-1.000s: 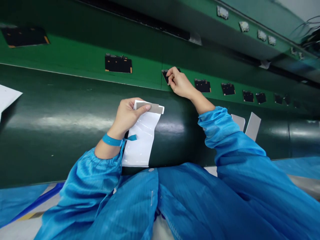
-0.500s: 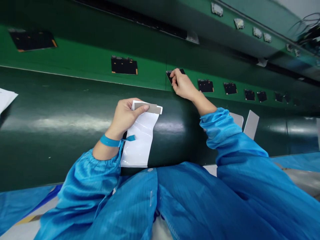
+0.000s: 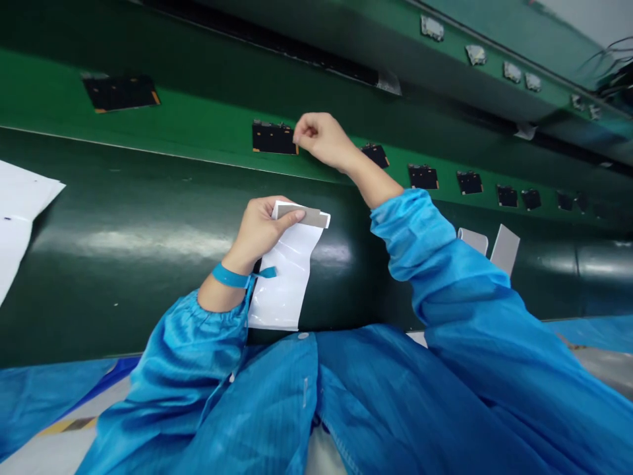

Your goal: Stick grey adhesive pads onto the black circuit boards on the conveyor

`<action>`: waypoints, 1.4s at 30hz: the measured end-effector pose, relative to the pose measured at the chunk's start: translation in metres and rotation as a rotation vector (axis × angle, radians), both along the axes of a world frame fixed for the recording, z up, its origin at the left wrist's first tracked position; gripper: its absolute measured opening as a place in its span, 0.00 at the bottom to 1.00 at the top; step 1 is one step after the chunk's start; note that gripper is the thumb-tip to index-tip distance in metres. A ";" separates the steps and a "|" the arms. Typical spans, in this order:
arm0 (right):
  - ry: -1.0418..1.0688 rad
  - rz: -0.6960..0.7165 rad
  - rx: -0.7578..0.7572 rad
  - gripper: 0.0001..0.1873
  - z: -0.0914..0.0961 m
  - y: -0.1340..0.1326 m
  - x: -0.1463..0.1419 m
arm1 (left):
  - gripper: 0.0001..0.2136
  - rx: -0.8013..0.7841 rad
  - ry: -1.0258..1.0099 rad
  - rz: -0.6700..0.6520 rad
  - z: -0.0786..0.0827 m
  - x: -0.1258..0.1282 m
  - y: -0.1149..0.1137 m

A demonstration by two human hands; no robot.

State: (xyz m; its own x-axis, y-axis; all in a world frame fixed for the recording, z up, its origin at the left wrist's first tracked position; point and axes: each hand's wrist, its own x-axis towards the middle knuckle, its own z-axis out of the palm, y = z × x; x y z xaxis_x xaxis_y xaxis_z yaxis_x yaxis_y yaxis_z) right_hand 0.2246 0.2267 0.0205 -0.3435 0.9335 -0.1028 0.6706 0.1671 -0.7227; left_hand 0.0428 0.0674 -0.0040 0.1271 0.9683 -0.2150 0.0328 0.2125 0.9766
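Note:
My left hand [image 3: 264,227] is closed around the top of a white glossy sheet [image 3: 281,284], thumb in front. A grey strip [image 3: 314,217] lies along that upper end, under the thumb. Wearing a blue wrist strap, the same hand is over the dark green surface. At the right edge of a flat black board [image 3: 271,138] with orange corner patches, my right hand [image 3: 321,137] has its fingers curled in a pinch. Whether it touches the board or holds anything small cannot be made out. Behind its wrist lies another black board [image 3: 376,156], partly covered.
More black boards, one at the left [image 3: 121,92] and one at the right [image 3: 423,176], lie along the green strip [image 3: 208,132]. White papers [image 3: 20,211] rest at left. A grey bent plate [image 3: 504,247] stands at right. Small whitish parts [image 3: 432,28] sit on the upper ledge.
My right hand has moved left, from one black board to the right edge of the neighbouring one. The boards appear further right in view. My left hand keeps its hold on the sheet.

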 end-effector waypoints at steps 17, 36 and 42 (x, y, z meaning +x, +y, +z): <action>0.059 0.008 -0.223 0.13 -0.021 0.014 -0.041 | 0.13 -0.026 -0.074 -0.036 0.005 0.005 -0.002; -0.048 -0.037 -0.228 0.11 -0.019 0.013 -0.007 | 0.12 -0.019 -0.029 -0.033 0.004 0.004 -0.001; -0.085 -0.068 -0.217 0.10 -0.013 0.007 0.002 | 0.12 -0.017 -0.024 -0.030 0.002 0.005 0.000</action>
State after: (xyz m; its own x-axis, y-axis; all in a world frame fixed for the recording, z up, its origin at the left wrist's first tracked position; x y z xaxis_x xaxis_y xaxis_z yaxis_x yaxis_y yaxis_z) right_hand 0.2269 0.2336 0.0080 -0.2619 0.9072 -0.3291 0.7352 -0.0334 -0.6770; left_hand 0.0474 0.0674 -0.0024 0.1612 0.9601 -0.2283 0.0162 0.2287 0.9734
